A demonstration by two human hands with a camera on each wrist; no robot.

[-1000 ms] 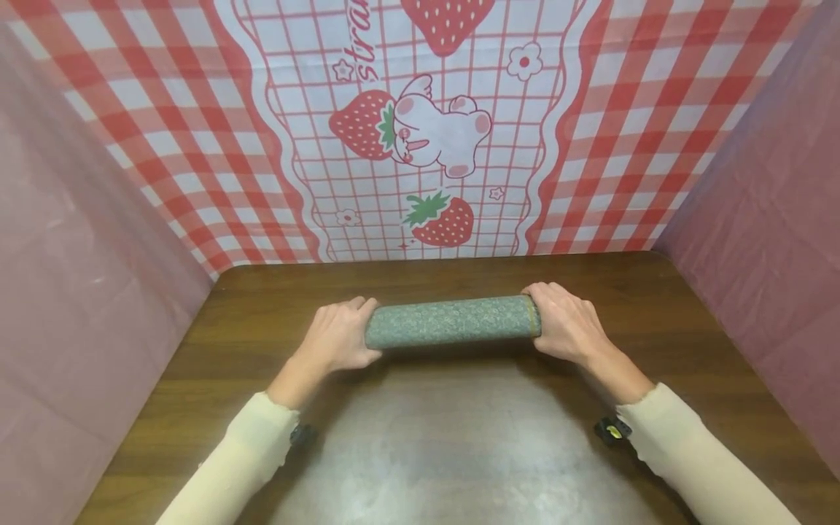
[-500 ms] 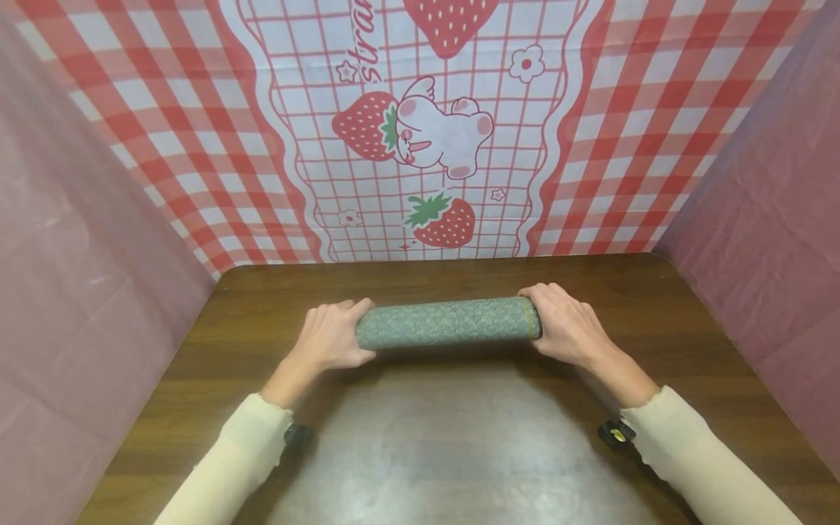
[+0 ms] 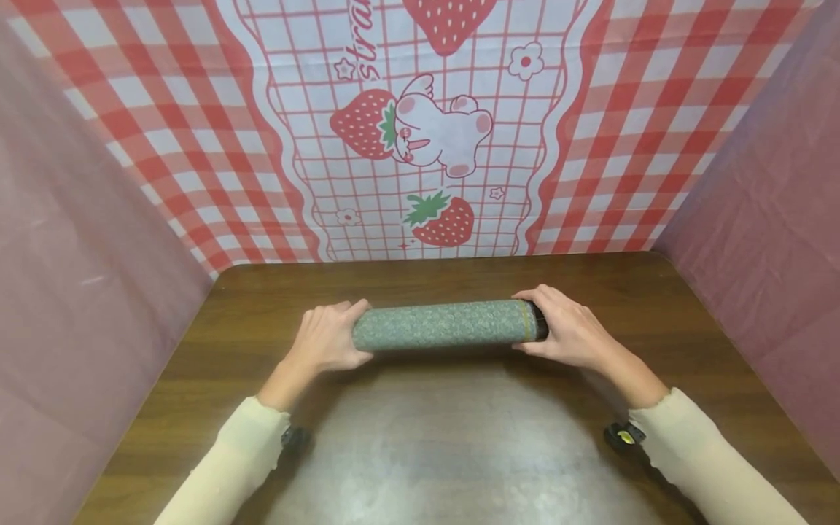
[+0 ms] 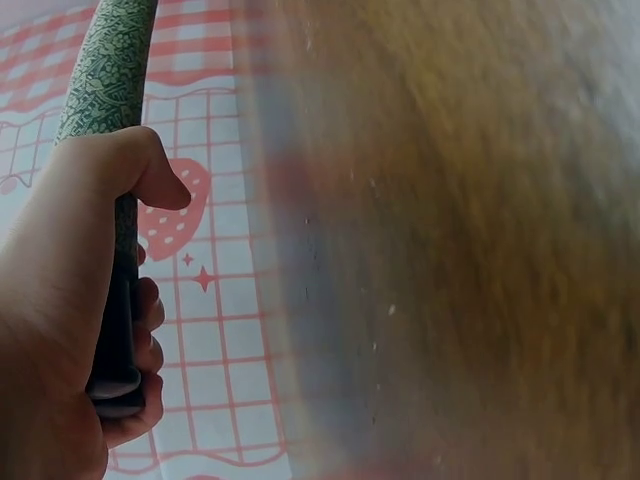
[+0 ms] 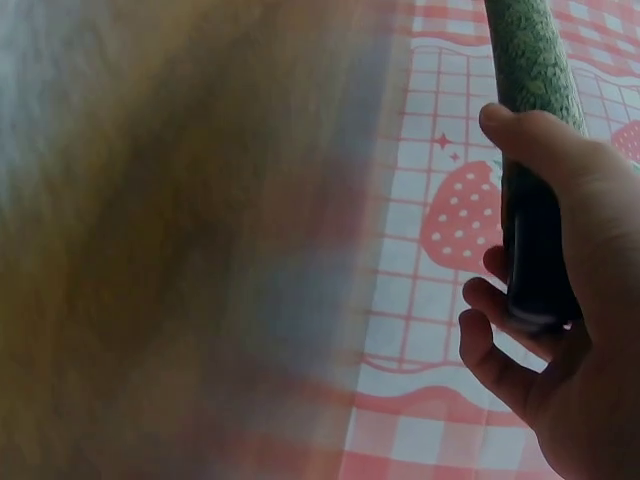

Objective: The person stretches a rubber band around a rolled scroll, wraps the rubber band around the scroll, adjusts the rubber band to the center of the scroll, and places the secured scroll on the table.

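Note:
A long green tube-like case (image 3: 440, 325) with a fine leafy pattern is held level above the table in the head view. A thin yellowish band crosses it near its right end, and a dark end piece shows there. My left hand (image 3: 331, 335) grips its left end, thumb and fingers around it. In the left wrist view, that end is black below the green pattern (image 4: 108, 75). My right hand (image 3: 569, 327) holds the dark right end between thumb and fingers. From the right wrist, the black end (image 5: 538, 255) shows in the palm, the lower fingers loosely bent.
Under the hands lies a brown wooden table (image 3: 420, 437) with a glossy patch of light. A red-and-white strawberry cloth (image 3: 590, 146) hangs behind it. Pink cloth walls (image 3: 72, 255) stand at both sides.
The left hand and the case's left end have shifted slightly left. The right hand has slid a little outward, so the dark right end now shows in the head view.

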